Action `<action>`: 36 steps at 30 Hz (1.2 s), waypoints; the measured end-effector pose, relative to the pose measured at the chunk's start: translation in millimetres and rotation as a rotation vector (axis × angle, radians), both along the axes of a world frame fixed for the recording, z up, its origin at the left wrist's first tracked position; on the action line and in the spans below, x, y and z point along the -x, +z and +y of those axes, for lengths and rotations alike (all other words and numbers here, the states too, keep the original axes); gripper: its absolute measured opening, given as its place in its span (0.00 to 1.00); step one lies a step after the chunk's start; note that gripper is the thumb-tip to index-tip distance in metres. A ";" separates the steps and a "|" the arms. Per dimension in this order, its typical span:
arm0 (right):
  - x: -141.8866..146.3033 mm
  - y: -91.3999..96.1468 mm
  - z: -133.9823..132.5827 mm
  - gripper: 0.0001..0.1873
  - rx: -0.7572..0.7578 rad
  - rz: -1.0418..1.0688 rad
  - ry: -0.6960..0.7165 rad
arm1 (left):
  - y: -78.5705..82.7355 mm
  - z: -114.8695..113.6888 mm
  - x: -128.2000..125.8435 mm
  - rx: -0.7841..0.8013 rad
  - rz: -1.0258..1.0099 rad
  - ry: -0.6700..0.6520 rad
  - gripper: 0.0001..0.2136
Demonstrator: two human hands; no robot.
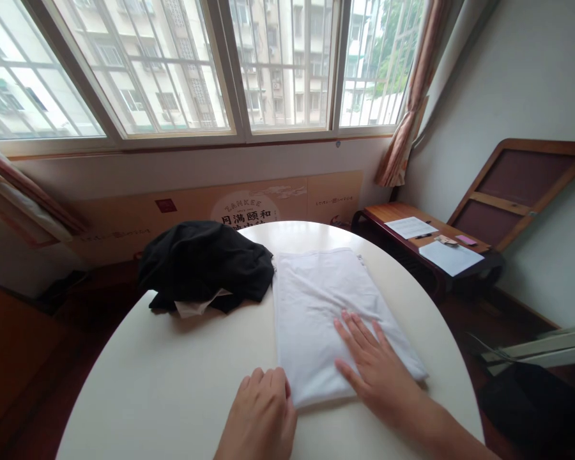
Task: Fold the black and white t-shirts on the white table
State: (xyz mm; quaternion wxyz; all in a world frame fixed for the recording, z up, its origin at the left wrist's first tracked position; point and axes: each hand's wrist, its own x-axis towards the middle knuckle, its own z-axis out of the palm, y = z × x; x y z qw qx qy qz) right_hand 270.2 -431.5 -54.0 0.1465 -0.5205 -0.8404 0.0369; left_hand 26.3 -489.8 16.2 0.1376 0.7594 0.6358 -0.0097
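right hand [378,367] lies flat, fingers spread, pinning the folded white cloth [330,313]; left hand [261,415], curled, grips its near corner on the worktop [163,383].

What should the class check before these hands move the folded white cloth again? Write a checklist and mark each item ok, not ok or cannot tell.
1. Right hand lies flat, fingers spread, on the white cloth: ok.
2. Left hand has a grip on the cloth's near left corner: cannot tell, because its curled fingers hide the edge.
3. The cloth lies wholly on the round table: ok.
4. The cloth's surface is smooth: not ok, since creases run beside the right hand.
5. The black garment lies apart from the cloth: not ok, as it lies against the far left corner.
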 end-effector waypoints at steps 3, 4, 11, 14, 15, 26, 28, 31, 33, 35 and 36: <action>-19.6 -7.3 2.7 0.33 0.053 -0.025 -0.030 | 0.2 1.3 1.8 -0.014 -0.167 -0.029 0.08; -29.4 -9.4 1.9 0.32 0.053 -0.028 -0.045 | -0.8 1.6 1.9 -0.031 -0.213 -0.031 0.08; -72.8 -13.5 -0.1 0.33 0.078 -0.079 -0.131 | -8.8 3.7 -0.2 -0.027 -0.331 0.001 0.08; -43.4 -5.4 12.0 0.40 0.020 -0.070 -0.201 | -9.6 6.1 -2.2 -0.002 -0.329 0.014 0.09; -29.1 -2.1 18.2 0.42 0.017 -0.072 -0.209 | -9.9 6.8 -2.7 0.002 -0.327 0.019 0.08; 0.2 2.7 102.0 0.45 0.112 -0.144 -0.195 | -8.2 9.2 2.7 -0.032 -0.360 0.052 0.07; -4.4 2.5 117.8 0.45 0.126 -0.147 -0.208 | -7.1 9.8 2.1 -0.017 -0.354 0.051 0.07; -6.5 4.6 138.5 0.44 0.152 -0.164 -0.218 | -5.5 10.5 1.2 0.007 -0.354 0.053 0.06; -7.3 6.4 148.3 0.44 0.167 -0.168 -0.226 | -4.4 11.0 1.2 0.020 -0.353 0.059 0.06; -9.1 7.3 154.5 0.44 0.177 -0.165 -0.241 | -3.5 11.6 1.8 0.036 -0.347 0.064 0.05; -10.5 7.3 156.6 0.44 0.180 -0.163 -0.247 | -3.1 12.0 2.2 0.045 -0.344 0.066 0.05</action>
